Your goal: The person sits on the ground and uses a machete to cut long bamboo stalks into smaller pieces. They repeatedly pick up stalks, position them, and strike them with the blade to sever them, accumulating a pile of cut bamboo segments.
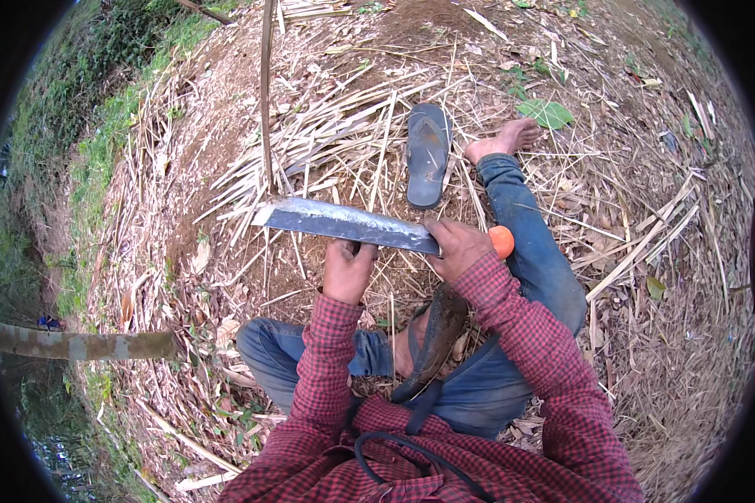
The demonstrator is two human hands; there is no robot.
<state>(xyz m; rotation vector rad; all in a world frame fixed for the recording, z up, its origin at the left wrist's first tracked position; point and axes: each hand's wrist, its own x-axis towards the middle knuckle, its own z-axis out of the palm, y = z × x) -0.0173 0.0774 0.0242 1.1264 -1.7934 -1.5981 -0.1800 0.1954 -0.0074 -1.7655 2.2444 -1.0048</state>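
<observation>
The step in hand looks like working a thin bamboo strip against a big knife, and doing it well probably means keeping the blade steady with its edge turned away from the legs while the other hand guides the strip close to the cutting line, fingers kept behind the edge. At the centre of the frame the right hand (460, 246) is closed tight round the orange handle (502, 241) of the machete (344, 223), whose blade runs leftward and slightly upward toward the middle left. The left hand (346, 270), just below the blade's midpoint, is curled with fingers pressed together, seemingly pinching something thin under the blade; what exactly it grips I cannot tell. A long slender bamboo strip (266, 92) rises from the blade's tip region to the top edge of the frame. The blade is broad, dull grey steel with a paler, scuffed band along its upper side and a squared-off tip. Around it, pale split bamboo slivers (327, 134) fan over the bare ground, and a grey sandal (428, 155) lies upper centre beside a bare foot (505, 138).
</observation>
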